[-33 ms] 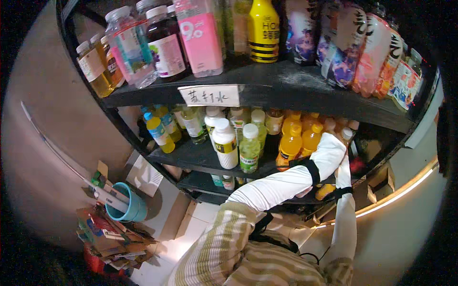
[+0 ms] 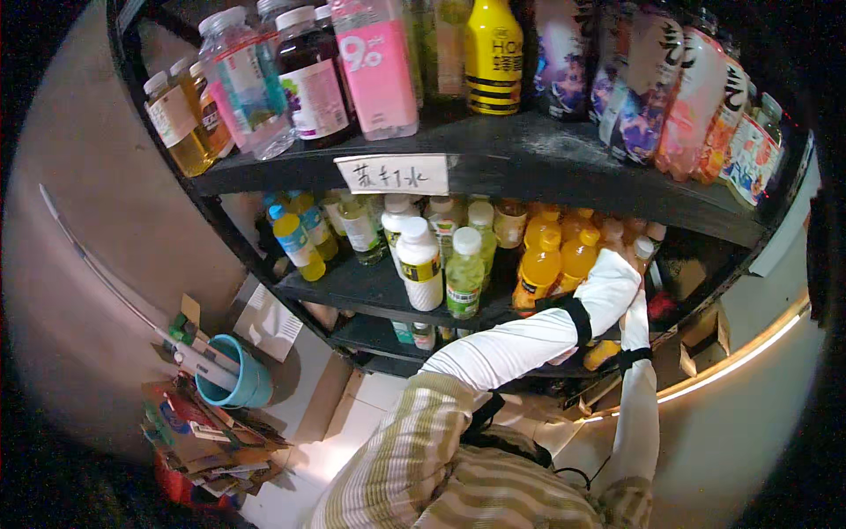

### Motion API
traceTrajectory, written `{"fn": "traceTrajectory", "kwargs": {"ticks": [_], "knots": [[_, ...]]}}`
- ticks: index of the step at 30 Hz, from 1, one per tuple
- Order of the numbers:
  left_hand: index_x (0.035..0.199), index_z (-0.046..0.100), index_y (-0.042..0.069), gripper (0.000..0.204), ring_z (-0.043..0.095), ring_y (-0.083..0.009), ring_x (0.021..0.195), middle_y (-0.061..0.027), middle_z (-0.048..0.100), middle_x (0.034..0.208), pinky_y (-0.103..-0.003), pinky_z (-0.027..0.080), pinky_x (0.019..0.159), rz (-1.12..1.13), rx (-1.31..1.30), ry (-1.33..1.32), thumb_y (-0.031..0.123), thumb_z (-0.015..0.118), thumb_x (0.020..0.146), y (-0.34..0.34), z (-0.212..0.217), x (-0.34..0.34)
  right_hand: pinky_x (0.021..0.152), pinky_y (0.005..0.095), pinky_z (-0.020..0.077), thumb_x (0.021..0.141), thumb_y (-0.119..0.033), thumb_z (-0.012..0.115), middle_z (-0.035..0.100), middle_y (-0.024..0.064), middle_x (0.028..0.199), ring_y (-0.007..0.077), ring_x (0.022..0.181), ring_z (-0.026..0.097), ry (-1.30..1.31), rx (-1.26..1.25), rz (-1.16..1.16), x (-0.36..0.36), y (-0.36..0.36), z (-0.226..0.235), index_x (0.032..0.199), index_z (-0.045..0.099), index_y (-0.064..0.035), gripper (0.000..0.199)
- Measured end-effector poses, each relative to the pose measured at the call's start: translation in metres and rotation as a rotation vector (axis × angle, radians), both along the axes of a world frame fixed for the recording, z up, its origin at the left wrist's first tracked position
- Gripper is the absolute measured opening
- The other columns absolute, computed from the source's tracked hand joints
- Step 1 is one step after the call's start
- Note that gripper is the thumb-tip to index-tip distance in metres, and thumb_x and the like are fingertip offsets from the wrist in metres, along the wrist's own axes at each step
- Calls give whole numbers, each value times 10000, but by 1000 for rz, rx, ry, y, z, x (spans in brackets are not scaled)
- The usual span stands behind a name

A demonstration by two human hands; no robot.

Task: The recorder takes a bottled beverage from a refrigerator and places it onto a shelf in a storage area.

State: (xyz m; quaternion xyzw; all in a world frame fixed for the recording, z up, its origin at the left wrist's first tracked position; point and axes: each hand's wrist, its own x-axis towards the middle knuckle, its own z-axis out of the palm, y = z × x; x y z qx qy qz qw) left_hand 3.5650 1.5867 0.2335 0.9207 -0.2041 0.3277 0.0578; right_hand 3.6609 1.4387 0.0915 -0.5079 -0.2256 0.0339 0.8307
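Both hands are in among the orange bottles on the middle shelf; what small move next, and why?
Probably draw one orange bottle forward to the shelf edge. Both white-sleeved arms reach the right end, the left hand and right hand crowded among tightly packed bottles, grip hidden.

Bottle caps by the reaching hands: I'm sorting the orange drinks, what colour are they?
Yellow caps on the orange bottles, seen in the head view.

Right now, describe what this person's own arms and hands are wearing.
Both forearms are covered in long, snug white sleeves. The left sleeve has a black strap band around it near the wrist; the right sleeve carries a similar black strap. The sleeves run up to the hands, which are mostly hidden among the bottles on the shelf, so the fingers cannot be seen clearly. Further up the arms, a beige-and-white striped top shows.
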Motion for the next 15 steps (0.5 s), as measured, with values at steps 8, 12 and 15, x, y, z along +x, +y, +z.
{"fn": "traceTrajectory", "kwargs": {"ticks": [8,12,15], "knots": [[1055,543,4,403,430,-362,1087,-213,450,1178,-459,343,913,-106,-407,-48,161,595,687,65,4,-95,1036,318,195,899,-225,326,329,99,1344,208,1260,250,122,-29,-477,-85,13,4,1314,300,-4,471],[1086,469,-10,477,488,-350,984,-213,490,1076,-395,430,784,444,-492,-467,142,666,680,160,-13,-131,894,285,356,854,-38,371,498,87,1150,196,1038,468,-340,-620,-912,-136,5,-9,1136,441,-11,292],[1182,398,-14,567,479,-360,1002,-212,483,1094,-392,414,825,511,-723,-298,135,675,710,205,-43,-140,784,247,383,766,60,455,520,69,1013,153,901,490,47,-40,-749,-164,46,13,1047,486,-41,300]]}}
